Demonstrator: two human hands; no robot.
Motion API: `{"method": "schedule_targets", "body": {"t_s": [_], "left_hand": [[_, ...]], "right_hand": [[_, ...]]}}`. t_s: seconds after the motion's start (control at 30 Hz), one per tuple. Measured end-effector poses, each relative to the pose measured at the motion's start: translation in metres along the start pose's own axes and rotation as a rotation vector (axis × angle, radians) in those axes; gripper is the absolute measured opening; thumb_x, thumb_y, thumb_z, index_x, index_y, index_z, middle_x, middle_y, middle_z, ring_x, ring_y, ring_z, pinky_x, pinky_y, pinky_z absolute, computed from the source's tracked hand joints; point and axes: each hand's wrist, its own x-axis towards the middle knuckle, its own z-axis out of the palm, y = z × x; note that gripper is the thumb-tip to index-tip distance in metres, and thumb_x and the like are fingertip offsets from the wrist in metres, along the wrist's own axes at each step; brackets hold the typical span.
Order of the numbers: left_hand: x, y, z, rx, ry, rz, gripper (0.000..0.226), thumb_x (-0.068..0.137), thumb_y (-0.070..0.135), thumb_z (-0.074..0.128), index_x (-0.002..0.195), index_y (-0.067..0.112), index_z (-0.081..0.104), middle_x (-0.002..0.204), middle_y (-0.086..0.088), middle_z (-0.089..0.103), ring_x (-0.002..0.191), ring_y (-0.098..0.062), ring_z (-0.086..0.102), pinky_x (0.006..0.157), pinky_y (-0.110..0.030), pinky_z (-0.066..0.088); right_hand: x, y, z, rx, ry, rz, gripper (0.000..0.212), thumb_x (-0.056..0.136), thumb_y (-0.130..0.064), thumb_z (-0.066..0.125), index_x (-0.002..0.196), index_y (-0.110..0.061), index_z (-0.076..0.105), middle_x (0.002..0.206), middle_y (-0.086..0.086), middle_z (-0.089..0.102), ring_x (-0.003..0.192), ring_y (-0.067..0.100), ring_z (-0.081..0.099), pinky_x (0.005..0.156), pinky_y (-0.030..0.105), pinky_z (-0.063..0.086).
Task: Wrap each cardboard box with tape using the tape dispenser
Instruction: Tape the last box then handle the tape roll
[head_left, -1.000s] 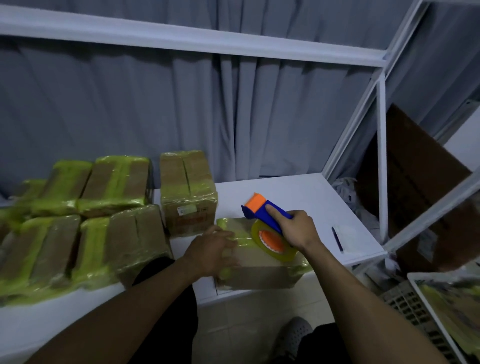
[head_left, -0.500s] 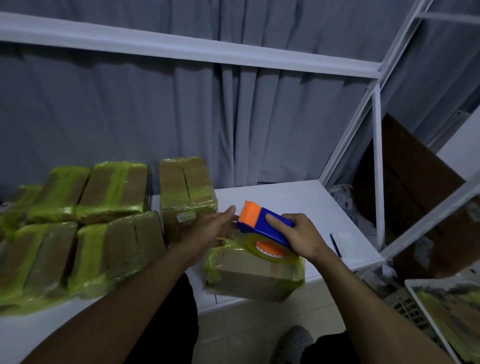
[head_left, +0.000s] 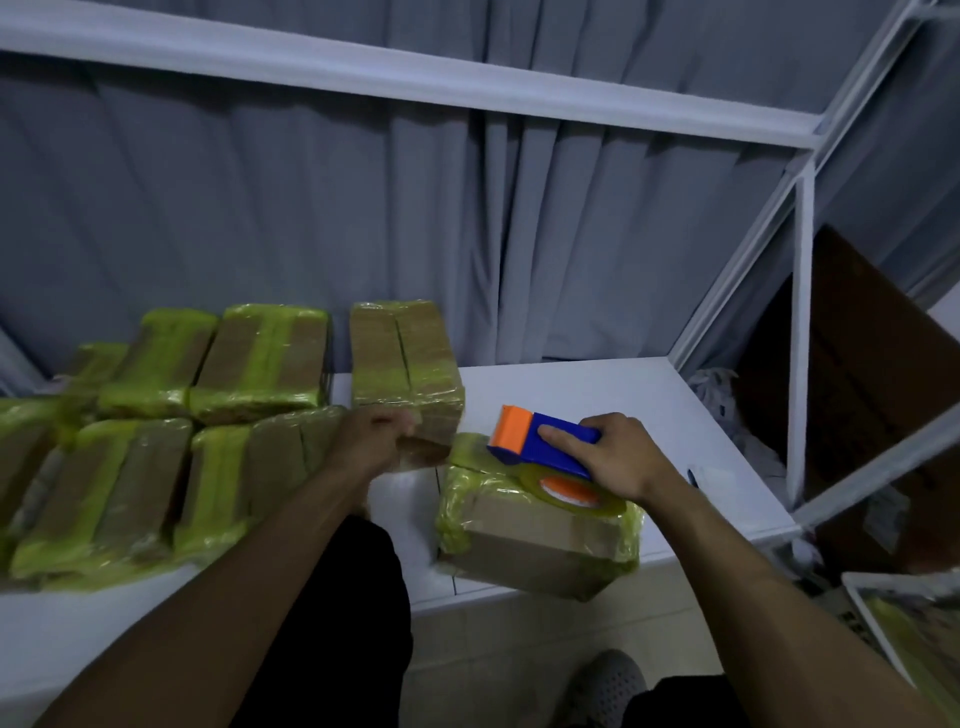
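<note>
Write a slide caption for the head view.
Right hand holds blue and orange tape dispenser on taped brown cardboard box; left hand touches upright taped box.

Left hand (head_left: 371, 441) curled — right hand (head_left: 618, 457) gripping.

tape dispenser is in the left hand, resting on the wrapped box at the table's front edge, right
Wrong hand. The head view shows the right hand holding the tape dispenser; the left hand is at another box further back. The dispenser does rest on the wrapped box at the front edge of the table.
</note>
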Motion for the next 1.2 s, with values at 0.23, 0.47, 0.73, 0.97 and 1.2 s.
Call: {"method": "schedule_targets", "body": {"t_s": [0.23, 0.47, 0.73, 0.97, 1.2], "left_hand": [[0.009, -0.037, -0.016, 0.23, 0.079, -0.081, 0.019, 0.096, 0.023, 0.058, 0.085, 0.013, 0.069, 0.093, -0.017, 0.071, 0.082, -0.028, 0.066, 0.067, -0.03, 0.046], [0.018, -0.055, 0.001, 0.423, 0.099, -0.048, 0.046, 0.093, 0.024, 0.061, 0.05, 0.017, 0.045, 0.051, -0.001, 0.045, 0.049, -0.018, 0.046, 0.049, -0.023, 0.029], [0.02, -0.074, 0.025, 0.553, -0.04, 0.013, 0.065, 0.074, 0.048, 0.082, 0.13, 0.024, 0.061, 0.126, 0.001, 0.064, 0.114, -0.025, 0.061, 0.094, -0.035, 0.053], [0.051, -0.087, 0.036, 0.476, -0.206, -0.178, 0.092, 0.045, 0.057, 0.088, 0.126, 0.024, 0.06, 0.12, -0.001, 0.064, 0.105, -0.02, 0.062, 0.09, -0.037, 0.058], [0.049, -0.091, 0.035, 0.43, -0.226, -0.031, 0.048, 0.071, 0.019, 0.089, 0.115, 0.01, 0.07, 0.11, -0.003, 0.066, 0.106, -0.021, 0.058, 0.085, -0.028, 0.051]], "right_hand": [[0.014, 0.003, 0.004, -0.328, -0.076, 0.089, 0.074, 0.076, -0.091, 0.05, 0.083, -0.02, 0.07, 0.077, -0.003, 0.07, 0.072, 0.015, 0.068, 0.077, 0.038, 0.061], [0.02, -0.011, 0.017, -0.444, -0.069, 0.139, 0.079, 0.071, -0.093, 0.053, 0.094, -0.02, 0.068, 0.087, -0.002, 0.068, 0.076, 0.015, 0.066, 0.077, 0.037, 0.06], [0.03, -0.019, 0.029, -0.496, -0.1, 0.189, 0.082, 0.064, -0.094, 0.059, 0.097, -0.02, 0.064, 0.088, -0.002, 0.067, 0.079, 0.018, 0.066, 0.078, 0.039, 0.061], [0.034, -0.021, 0.039, -0.521, -0.101, 0.179, 0.075, 0.067, -0.09, 0.062, 0.093, -0.02, 0.062, 0.085, -0.001, 0.066, 0.079, 0.019, 0.065, 0.074, 0.036, 0.06], [0.036, -0.02, 0.046, -0.513, -0.074, 0.173, 0.073, 0.068, -0.091, 0.06, 0.084, -0.02, 0.062, 0.078, -0.002, 0.063, 0.075, 0.018, 0.063, 0.069, 0.035, 0.058]]}}
